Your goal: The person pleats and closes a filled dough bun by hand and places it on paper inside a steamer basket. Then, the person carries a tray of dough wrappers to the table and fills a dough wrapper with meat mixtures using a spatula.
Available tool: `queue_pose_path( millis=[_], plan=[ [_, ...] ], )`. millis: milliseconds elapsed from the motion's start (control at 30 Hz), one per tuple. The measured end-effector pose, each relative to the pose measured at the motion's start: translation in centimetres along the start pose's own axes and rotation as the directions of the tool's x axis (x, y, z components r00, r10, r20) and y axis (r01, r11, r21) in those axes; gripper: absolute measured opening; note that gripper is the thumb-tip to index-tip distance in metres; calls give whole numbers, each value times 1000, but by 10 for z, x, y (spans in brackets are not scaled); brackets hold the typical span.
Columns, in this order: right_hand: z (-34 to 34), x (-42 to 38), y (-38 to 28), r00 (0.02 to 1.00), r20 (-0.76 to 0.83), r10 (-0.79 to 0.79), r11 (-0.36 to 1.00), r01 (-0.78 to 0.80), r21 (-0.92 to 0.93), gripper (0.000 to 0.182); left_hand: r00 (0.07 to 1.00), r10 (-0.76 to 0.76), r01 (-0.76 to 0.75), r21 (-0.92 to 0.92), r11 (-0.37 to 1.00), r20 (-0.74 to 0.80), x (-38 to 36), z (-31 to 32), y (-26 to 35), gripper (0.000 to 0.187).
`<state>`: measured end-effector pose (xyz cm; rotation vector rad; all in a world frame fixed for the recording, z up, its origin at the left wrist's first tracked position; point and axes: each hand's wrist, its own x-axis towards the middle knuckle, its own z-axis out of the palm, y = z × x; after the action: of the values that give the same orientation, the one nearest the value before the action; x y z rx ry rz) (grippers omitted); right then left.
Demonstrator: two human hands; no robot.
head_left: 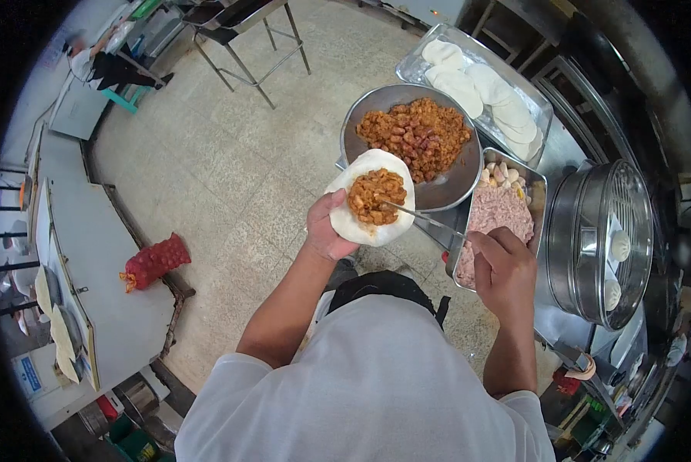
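My left hand point(326, 229) holds a round white dough wrapper point(357, 225) flat on its fingers, heaped with brown chopped filling point(376, 195). My right hand point(503, 266) grips a thin metal utensil point(418, 215) whose tip rests in the filling on the wrapper. Just beyond the wrapper stands a round metal bowl point(445, 189) full of the same brown filling. Under my right hand lies a rectangular metal tray point(540, 189) of pink minced meat point(499, 212).
A long tray point(414, 69) with several flat dough rounds sits behind the bowl. A steel steamer point(584, 246) at right holds shaped buns. A red mesh sack point(154, 262) lies on the tiled floor. Left is a counter point(114, 292); a person sits far back left.
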<state>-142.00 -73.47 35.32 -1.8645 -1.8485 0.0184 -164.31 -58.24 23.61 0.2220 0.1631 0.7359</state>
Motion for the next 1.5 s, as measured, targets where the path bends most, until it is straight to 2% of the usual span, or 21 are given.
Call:
queue_pose_path(
  millis=[100,167,267,333,367,467,633,800,867,967,1100,1200,1267,1333,1400,1500],
  plan=[
    [-2,0,0,998,-38,53,998,-52,42,23,1000,1,-1,4,1000,16,2,-6,-2,74],
    [-2,2,0,999,-34,19,999,-20,-46,24,1000,3,-3,8,1000,29,1,-10,-4,72],
    [4,3,2,998,-20,63,998,-63,-23,24,1000,11,-11,85,996,-8,-1,-10,-6,73],
    [3,2,2,998,-22,59,998,-59,3,24,993,33,-7,225,974,-109,-3,-9,-9,73],
    [2,1,2,998,-24,60,998,-60,26,24,993,34,-8,223,975,-112,-2,-8,-8,73],
    [1,0,0,999,32,-21,1000,22,-7,24,996,16,-4,143,990,-86,1,-7,-7,71],
    [4,3,0,999,-29,42,999,-41,24,24,998,-8,9,19,1000,-61,1,-8,-3,66],
    [7,3,1,999,-16,39,999,-39,-10,25,1000,-2,3,30,1000,-17,2,-3,-2,68],
    [9,2,0,999,26,-25,1000,25,-5,25,1000,1,0,47,999,-19,2,-3,-3,68],
    [9,3,-4,997,81,-17,1000,17,0,26,999,-5,6,49,999,-37,3,-2,-3,68],
    [4,3,-1,995,33,-97,995,97,11,27,999,19,-21,-47,999,-48,6,0,-1,69],
    [3,3,0,997,42,-59,997,57,49,28,999,25,-28,-86,996,-35,7,-2,2,70],
    [5,3,1,999,-13,37,996,-36,84,27,999,23,-25,-90,996,-28,6,-3,5,70],
    [10,9,0,998,-41,36,997,-33,73,27,999,32,-32,-32,999,1,4,-2,6,69],
    [15,11,2,997,-70,38,997,-33,63,27,1000,15,-16,-54,998,-12,4,-2,4,69],
    [18,13,7,1000,1,28,994,-28,110,26,999,10,-12,-82,997,-31,4,-12,1,68]
  ],
)
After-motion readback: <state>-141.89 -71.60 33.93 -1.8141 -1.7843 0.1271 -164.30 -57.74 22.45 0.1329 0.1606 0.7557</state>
